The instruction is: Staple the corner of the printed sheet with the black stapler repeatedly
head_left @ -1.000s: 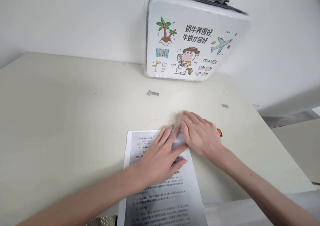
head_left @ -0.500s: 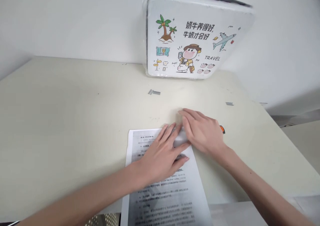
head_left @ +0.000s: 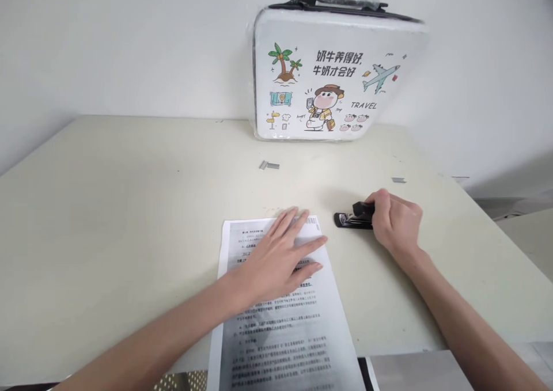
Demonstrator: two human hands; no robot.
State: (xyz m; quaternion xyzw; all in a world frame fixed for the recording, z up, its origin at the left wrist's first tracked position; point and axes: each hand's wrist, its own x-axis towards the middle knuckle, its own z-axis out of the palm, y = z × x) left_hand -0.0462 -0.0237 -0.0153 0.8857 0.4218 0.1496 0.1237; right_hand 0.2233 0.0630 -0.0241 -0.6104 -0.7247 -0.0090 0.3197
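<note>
My left hand (head_left: pixel 280 258) lies flat with its fingers spread over the upper part of a printed sheet of paper (head_left: pixel 276 345). A barcode shows in the sheet's top right corner, just past my fingertips. To the right of the paper, my right hand (head_left: pixel 397 224) is wrapped round a black stapler (head_left: pixel 352 220). The stapler's front end points left, a short gap away from the sheet's edge. Its rear part is hidden inside my fist.
A white carrying case (head_left: pixel 337 80) with cartoon prints stands at the back of the pale table (head_left: pixel 129 218), against the wall. Staple strips (head_left: pixel 269 165) lie before it, and another strip (head_left: pixel 398 179) is farther right. A grey-white flat surface (head_left: pixel 419 371) shows below the table's front edge.
My right hand has left the paper's top right corner, moved right and closed round the stapler. My left hand stays spread on the sheet. The view has tilted slightly.
</note>
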